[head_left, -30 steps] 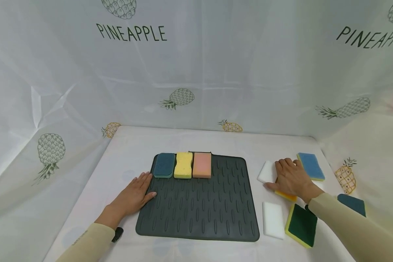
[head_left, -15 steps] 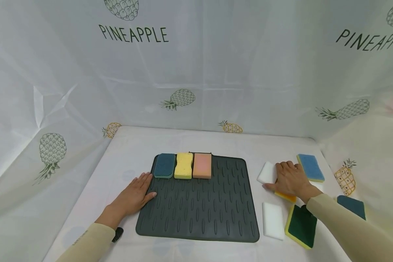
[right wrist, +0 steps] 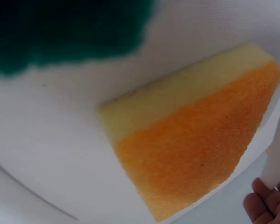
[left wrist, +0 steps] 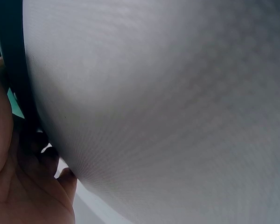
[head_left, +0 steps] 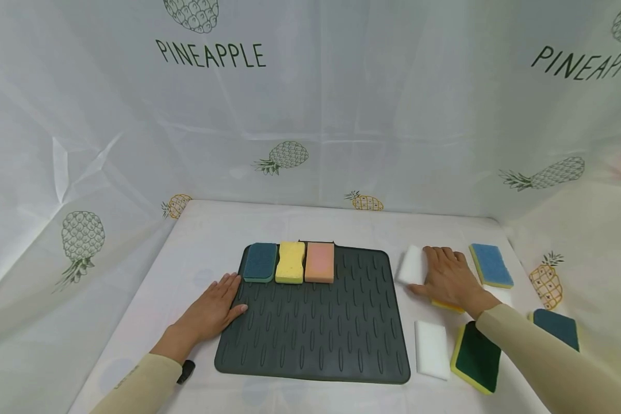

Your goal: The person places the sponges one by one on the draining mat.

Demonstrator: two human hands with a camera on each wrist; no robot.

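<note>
My left hand (head_left: 207, 310) rests with straight fingers on the left edge of the dark ribbed mat (head_left: 315, 333). Along the mat's far left edge lie a dark blue sponge (head_left: 260, 263), a yellow wavy-sided sponge (head_left: 290, 263) and a pink-orange sponge (head_left: 319, 263), side by side. To the right of the mat, my right hand (head_left: 447, 282) grips a white sponge (head_left: 411, 266). In the right wrist view its fingertips (right wrist: 259, 205) are on the white sponge (right wrist: 279, 154). Partly under that hand in the head view is an orange-and-yellow sponge (right wrist: 191, 149).
On the right lie a blue sponge (head_left: 491, 264), another white sponge (head_left: 432, 349), a green-topped yellow sponge (head_left: 477, 356) and a dark blue sponge (head_left: 556, 329) by my sleeve. A white pineapple-print sheet (head_left: 310, 103) rises behind the table.
My right hand has shifted slightly left and away from me. The white sponge has moved left with it and turned a little. My left hand has stayed in place.
</note>
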